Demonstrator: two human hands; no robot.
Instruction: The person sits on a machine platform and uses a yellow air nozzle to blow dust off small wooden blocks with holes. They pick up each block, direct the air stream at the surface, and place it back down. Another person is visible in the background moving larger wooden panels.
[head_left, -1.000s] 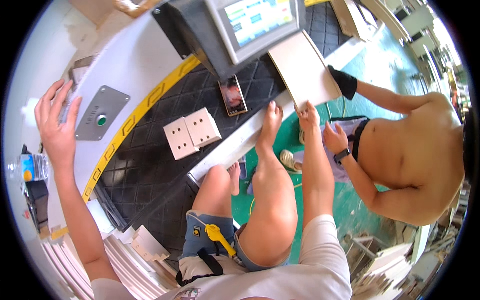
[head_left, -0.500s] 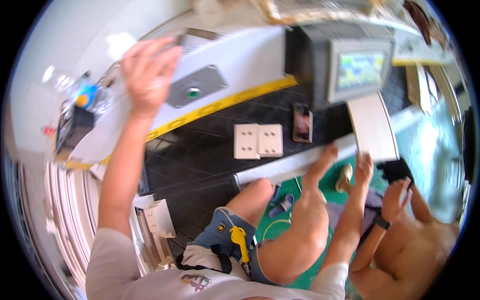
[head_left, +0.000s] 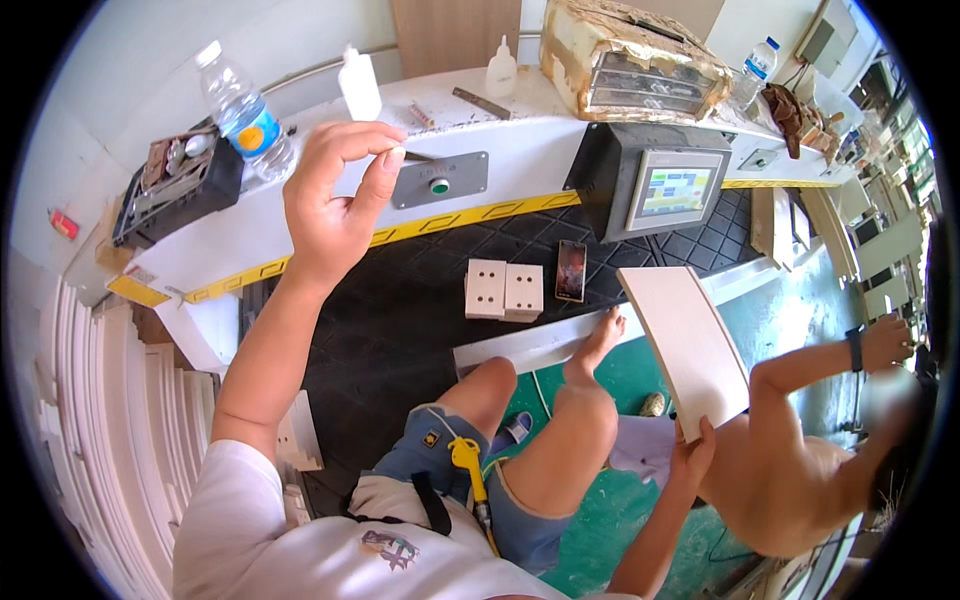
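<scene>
Left hand: the left hand [head_left: 335, 195] is raised at 11 o'clock, thumb and forefinger pinched on something too small to tell.
Right hand: the right hand [head_left: 693, 455], at 4 o'clock, grips the lower edge of a pale board [head_left: 683, 345] (tilted, leaning up toward 2 o'clock).
Nearby: two drilled blocks [head_left: 504, 290] lie on the black mat [head_left: 400, 300], phone [head_left: 570, 270] just beside them.
Tabletop: the white tabletop [head_left: 520, 150] carries a water bottle [head_left: 243, 110] at 11 o'clock.

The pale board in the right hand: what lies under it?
Under the pale board, held by the right hand, lie green floor and the white rail's end; whatever sits directly beneath is covered.
</scene>
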